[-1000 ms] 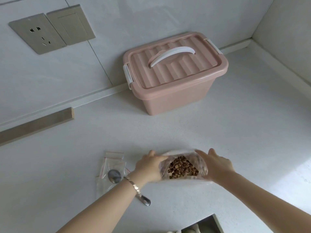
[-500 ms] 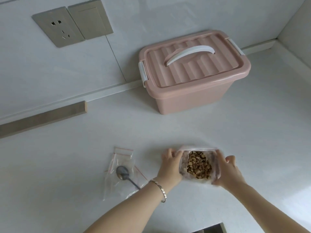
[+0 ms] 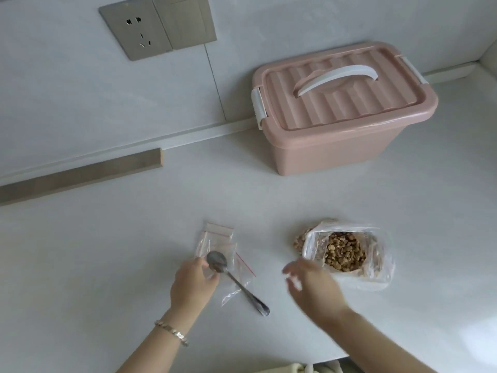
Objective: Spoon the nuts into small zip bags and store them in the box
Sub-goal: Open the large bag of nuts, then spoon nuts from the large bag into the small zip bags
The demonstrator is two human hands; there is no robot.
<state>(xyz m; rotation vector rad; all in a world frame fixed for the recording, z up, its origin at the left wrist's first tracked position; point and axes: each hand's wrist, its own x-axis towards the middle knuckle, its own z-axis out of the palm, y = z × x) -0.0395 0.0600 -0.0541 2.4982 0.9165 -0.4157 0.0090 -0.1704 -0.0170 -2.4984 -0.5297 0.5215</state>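
Pink box lidded — left hand on zip bags.

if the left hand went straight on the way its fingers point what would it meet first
Most likely the bowl of the spoon, which lies on the small zip bags right ahead of the left hand. The hand may already touch the bags; depth is unclear.
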